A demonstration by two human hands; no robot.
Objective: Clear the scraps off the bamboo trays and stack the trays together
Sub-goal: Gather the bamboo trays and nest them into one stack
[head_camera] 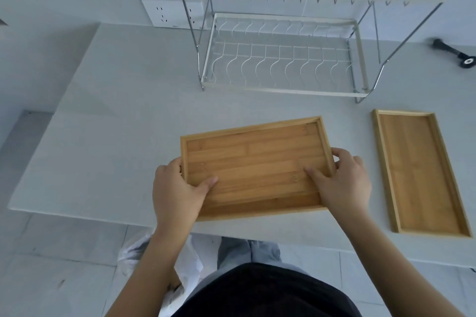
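Both hands grip 1 bamboo tray [255,162] by its short ends. The left hand [177,188] clasps the left end, thumb [207,184] pressed on the tray's inner floor and the other fingers hidden under it. The right hand [345,183] clasps the right end, thumb lying on the inner floor near the corner and fingertips [340,153] curled over the outer rim. The tray is turned slightly anticlockwise, its far right corner highest in the view, and its floor shows bare wood with no scraps on it. Whether it rests on the white table [116,110] or is lifted just above it cannot be told; its near edge lies close to the table's front edge.

To the right, well apart, a 2nd bamboo tray [417,175], narrower and longer, lies flat on the table with its long side running away from the person. Its floor is bare too.

Behind both trays stands a 2-tier wire dish rack [283,59]. A black tool [456,55] lies at the far right. Below the table edge, beside the left forearm, hangs a clear plastic bag [136,252].
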